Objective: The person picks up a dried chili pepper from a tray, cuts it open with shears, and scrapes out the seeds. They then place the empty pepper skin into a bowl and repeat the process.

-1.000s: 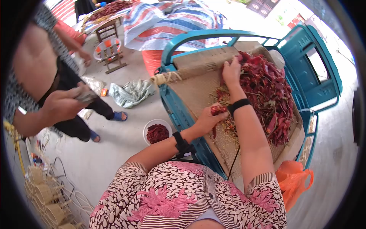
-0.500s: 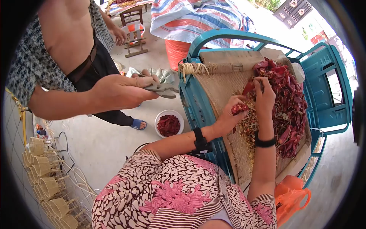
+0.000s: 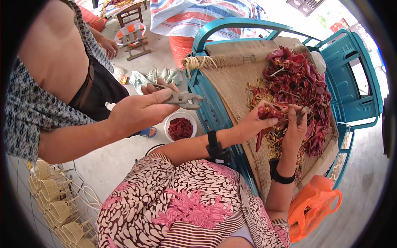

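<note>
Several dried red chili peppers (image 3: 269, 113) are bunched in my left hand (image 3: 253, 126), one of them hanging down below the fingers. Close beside it, my right hand (image 3: 294, 134) is closed around a small dark, metal-looking tool (image 3: 302, 112), mostly hidden by the fingers. The two hands nearly meet at the peppers. Beneath and beyond them lies a heap of dried red chilies (image 3: 295, 78) on a woven mat (image 3: 225, 89), with loose seeds and stems scattered near my left hand.
A teal metal cart frame (image 3: 211, 109) surrounds the mat. At left, another person's hand (image 3: 144, 107) holds pliers (image 3: 186, 100). On the floor stands a white bowl of chilies (image 3: 180, 128). An orange plastic bag (image 3: 312, 206) hangs at lower right.
My hands have come down a little and closer together at the peppers; the right hand has turned, showing the dark tool. The other person's pliers have moved slightly right. The view has shifted.
</note>
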Available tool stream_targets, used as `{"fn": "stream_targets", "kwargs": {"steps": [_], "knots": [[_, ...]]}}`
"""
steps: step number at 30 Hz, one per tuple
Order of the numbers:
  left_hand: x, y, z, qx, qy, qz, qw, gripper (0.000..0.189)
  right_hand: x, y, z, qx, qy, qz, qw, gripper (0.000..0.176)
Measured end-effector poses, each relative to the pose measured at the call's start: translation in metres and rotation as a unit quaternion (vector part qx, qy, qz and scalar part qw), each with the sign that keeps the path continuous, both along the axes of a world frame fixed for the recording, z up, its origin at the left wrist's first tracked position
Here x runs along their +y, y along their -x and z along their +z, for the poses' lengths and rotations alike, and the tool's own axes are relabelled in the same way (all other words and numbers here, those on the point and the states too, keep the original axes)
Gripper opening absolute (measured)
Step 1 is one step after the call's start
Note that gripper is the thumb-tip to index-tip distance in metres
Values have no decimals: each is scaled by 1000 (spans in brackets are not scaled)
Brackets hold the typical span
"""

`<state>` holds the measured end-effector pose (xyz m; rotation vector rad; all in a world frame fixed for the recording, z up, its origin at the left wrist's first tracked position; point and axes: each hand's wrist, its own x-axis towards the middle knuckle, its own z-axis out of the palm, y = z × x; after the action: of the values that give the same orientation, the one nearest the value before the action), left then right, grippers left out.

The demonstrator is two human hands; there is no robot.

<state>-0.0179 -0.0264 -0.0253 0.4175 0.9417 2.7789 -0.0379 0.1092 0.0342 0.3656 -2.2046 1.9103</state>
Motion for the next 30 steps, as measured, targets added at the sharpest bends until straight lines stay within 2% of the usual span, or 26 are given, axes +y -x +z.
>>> {"fn": "stream_targets", "kwargs": {"steps": [4, 7, 10, 13, 14, 16, 19, 20, 22, 23, 25, 26, 29, 30], "knots": [[-6, 9, 1, -22, 38, -98, 994, 26, -4, -11, 11, -68, -17, -33, 997, 15], [-12, 5, 10, 31, 29, -70, 997, 23, -1, -14, 7, -88, -40, -19, 995, 12], [-1, 12, -6, 1, 68, -31, 997, 18, -3, -16, 7, -109, -86, -34, 990, 9], [4, 15, -11, 18, 50, -2, 999, 15, -7, -18, 4, -29, -97, -39, 994, 8], [4, 16, -12, 17, 71, -16, 997, 13, -8, -18, 2, 47, -165, -52, 984, 8], [2, 20, -14, 15, 113, -46, 992, 10, -10, -16, -4, 196, -297, -76, 932, 9], [-1, 19, -11, -16, 146, -53, 988, 8, -12, -15, -7, 237, -410, -103, 875, 12], [0, 17, -10, -22, 174, -35, 984, 9, -12, -13, -10, 234, -421, -116, 869, 7], [2, 12, -7, -34, 231, 1, 972, 11, -13, -11, -22, 172, -376, -151, 898, 6], [2, 14, -10, -27, 219, -9, 975, 11, -13, -11, -26, 141, -353, -168, 910, 7], [3, 16, -13, -15, 193, -30, 981, 10, -11, -10, -25, -29, -140, -151, 978, 8], [3, 18, -15, 14, 178, -27, 984, 10, -10, -9, -25, -114, -27, -138, 983, 9], [-5, 17, -8, 84, 146, -33, 985, 8, -5, -8, -25, -175, 144, -60, 972, 8], [-5, 18, -9, 97, 142, -40, 984, 8, -6, -9, -23, -188, 170, -62, 965, 8]]}}
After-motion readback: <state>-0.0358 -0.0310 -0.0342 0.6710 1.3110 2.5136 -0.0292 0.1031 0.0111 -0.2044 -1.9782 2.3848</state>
